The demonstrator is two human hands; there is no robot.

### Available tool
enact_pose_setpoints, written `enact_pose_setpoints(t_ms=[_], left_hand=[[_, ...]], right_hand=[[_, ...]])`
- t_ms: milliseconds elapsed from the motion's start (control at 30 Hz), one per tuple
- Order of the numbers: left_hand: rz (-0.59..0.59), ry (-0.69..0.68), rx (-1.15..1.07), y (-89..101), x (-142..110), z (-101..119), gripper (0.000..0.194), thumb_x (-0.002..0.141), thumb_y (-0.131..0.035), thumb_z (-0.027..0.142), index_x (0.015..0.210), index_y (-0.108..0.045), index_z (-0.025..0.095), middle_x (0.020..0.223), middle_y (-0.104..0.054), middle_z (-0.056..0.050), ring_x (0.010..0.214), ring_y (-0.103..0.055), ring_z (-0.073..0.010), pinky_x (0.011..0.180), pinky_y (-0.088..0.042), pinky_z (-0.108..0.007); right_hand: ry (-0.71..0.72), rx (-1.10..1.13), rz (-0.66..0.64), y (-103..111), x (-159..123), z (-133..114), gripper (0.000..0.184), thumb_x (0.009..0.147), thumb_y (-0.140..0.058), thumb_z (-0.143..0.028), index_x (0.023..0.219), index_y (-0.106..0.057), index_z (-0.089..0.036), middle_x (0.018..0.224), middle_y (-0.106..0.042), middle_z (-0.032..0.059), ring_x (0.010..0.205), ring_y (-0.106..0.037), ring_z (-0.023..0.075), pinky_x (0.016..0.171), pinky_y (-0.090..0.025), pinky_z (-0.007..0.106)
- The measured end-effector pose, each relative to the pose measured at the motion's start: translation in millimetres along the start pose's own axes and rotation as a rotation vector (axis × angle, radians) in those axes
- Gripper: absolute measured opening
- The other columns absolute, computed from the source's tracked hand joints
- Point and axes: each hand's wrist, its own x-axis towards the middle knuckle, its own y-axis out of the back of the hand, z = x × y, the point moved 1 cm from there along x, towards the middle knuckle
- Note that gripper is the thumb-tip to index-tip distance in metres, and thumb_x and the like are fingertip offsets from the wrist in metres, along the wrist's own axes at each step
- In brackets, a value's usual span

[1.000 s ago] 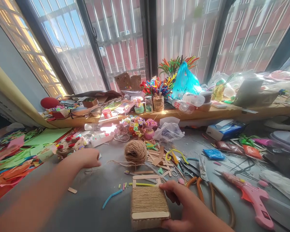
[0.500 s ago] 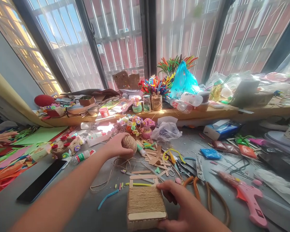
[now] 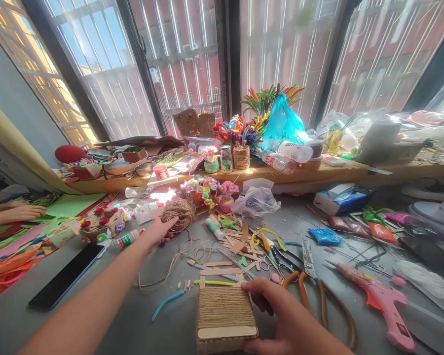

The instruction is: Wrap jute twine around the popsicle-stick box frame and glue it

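Observation:
My left hand point(image 3: 162, 231) grips the near side of a ball of jute twine point(image 3: 178, 213), its fingertips partly hidden beneath the ball. From it a loose strand of twine point(image 3: 172, 264) trails in loops across the table. Close to me, my right hand point(image 3: 270, 308) holds a small box wound with twine point(image 3: 225, 308) by its right side, thumb at the near end and fingers at the far corner. Craft sticks edge this box, with one pale stick point(image 3: 227, 332) along the near edge and bare ones at the far end.
Scissors point(image 3: 309, 261), orange-handled pliers point(image 3: 296, 283) and a pink glue gun point(image 3: 377, 301) lie to the right. Loose craft sticks point(image 3: 240, 241) and a glue stick tube point(image 3: 215, 229) are beyond the box. A phone point(image 3: 68, 276) lies left; another person's hand point(image 3: 20, 213) is at far left.
My left hand has moved left and slightly nearer with the twine ball, which now shows its coiled side. The right hand and the box stay almost in place.

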Motion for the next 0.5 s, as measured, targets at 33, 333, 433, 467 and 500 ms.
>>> enact_pose_setpoints(t_ms=[33, 333, 433, 467, 500], left_hand=[[-0.001, 0.008, 0.009, -0.2, 0, -2, 0.037, 0.11, -0.075, 0.037, 0.142, -0.068, 0.019, 0.141, -0.071, -0.012, 0.117, -0.076, -0.0293, 0.098, -0.066, -0.05], [-0.062, 0.007, 0.202, 4.6, -16, -15, 0.037, 0.11, -0.075, 0.038, 0.141, -0.068, 0.019, 0.14, -0.072, -0.011, 0.115, -0.076, -0.0287, 0.097, -0.067, -0.049], [-0.084, -0.037, 0.351, 3.3, -29, -16, 0.037, 0.11, -0.075, 0.038, 0.14, -0.069, 0.018, 0.139, -0.072, -0.011, 0.115, -0.076, -0.0293, 0.097, -0.067, -0.049], [-0.087, -0.062, 0.4, 0.6, -33, -16, 0.036, 0.11, -0.075, 0.039, 0.139, -0.07, 0.018, 0.139, -0.072, -0.01, 0.116, -0.076, -0.03, 0.097, -0.067, -0.05], [-0.09, -0.089, 0.445, -3.4, -36, -15, 0.036, 0.11, -0.075, 0.039, 0.138, -0.07, 0.019, 0.139, -0.072, -0.01, 0.117, -0.076, -0.0304, 0.098, -0.066, -0.05]], right_hand=[[0.008, 0.003, 0.002, 0, 0, 1, 0.081, 0.065, -0.103, -0.035, 0.139, -0.073, -0.024, 0.108, -0.075, 0.0056, 0.096, -0.069, 0.0283, 0.089, -0.057, 0.035], [-0.027, -0.019, -0.034, 1, 0, 1, 0.08, 0.069, -0.101, -0.038, 0.142, -0.072, -0.023, 0.112, -0.074, 0.0083, 0.099, -0.067, 0.0298, 0.093, -0.056, 0.039], [-0.024, -0.011, -0.032, 0, 0, 1, 0.08, 0.069, -0.1, -0.039, 0.142, -0.071, -0.022, 0.111, -0.073, 0.0082, 0.098, -0.067, 0.0298, 0.092, -0.056, 0.039], [-0.023, -0.007, -0.031, 0, 1, 1, 0.08, 0.069, -0.1, -0.039, 0.142, -0.072, -0.023, 0.111, -0.073, 0.0079, 0.098, -0.067, 0.0297, 0.092, -0.056, 0.038], [-0.021, -0.004, -0.03, 0, 1, 0, 0.08, 0.068, -0.1, -0.038, 0.141, -0.072, -0.023, 0.111, -0.073, 0.0077, 0.098, -0.067, 0.0295, 0.092, -0.056, 0.038]])
